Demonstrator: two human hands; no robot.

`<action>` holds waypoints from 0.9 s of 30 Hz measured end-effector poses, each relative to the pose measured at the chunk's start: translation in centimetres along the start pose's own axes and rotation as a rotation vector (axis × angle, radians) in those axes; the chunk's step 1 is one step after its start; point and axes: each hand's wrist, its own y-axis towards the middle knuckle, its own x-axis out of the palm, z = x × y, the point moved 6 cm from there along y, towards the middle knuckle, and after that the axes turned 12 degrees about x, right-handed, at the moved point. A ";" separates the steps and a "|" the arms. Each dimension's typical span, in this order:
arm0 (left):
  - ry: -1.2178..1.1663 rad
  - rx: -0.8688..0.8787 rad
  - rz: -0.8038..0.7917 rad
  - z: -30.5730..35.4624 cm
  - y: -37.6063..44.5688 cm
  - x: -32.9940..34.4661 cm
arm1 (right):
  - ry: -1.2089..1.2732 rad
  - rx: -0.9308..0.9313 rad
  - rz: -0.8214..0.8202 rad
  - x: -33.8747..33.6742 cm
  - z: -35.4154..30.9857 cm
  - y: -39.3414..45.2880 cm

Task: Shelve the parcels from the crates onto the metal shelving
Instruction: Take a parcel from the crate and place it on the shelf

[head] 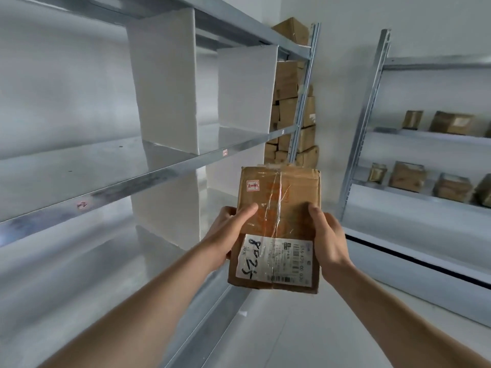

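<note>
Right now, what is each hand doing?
Left hand: grips the left edge of the cardboard parcel.
Right hand: grips the parcel's right edge.

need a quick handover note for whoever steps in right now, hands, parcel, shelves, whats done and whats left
Left hand: grips the left edge of the taped brown cardboard parcel, thumb on its face.
Right hand: grips its right edge.
Parcel: held in the air between both hands, white shipping label facing up, not yet on any shelf.
Grey metal shelving at left: its near bays hold only white dividers.
Done: several brown parcels already sit on the right-hand rack.
Left: shelve this parcel. The crates are out of view, so the remaining count is unknown.
</note>
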 end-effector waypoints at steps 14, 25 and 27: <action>0.018 -0.037 -0.121 -4.7 20.7 9.9 | -0.030 0.013 0.111 -4.2 -0.6 21.2; 0.031 -0.057 -0.010 -7.1 37.6 18.3 | -0.088 0.027 -0.013 -7.4 -3.4 42.4; 0.031 -0.067 -0.012 -7.4 39.7 19.3 | -0.096 0.034 -0.021 -7.6 -3.4 45.4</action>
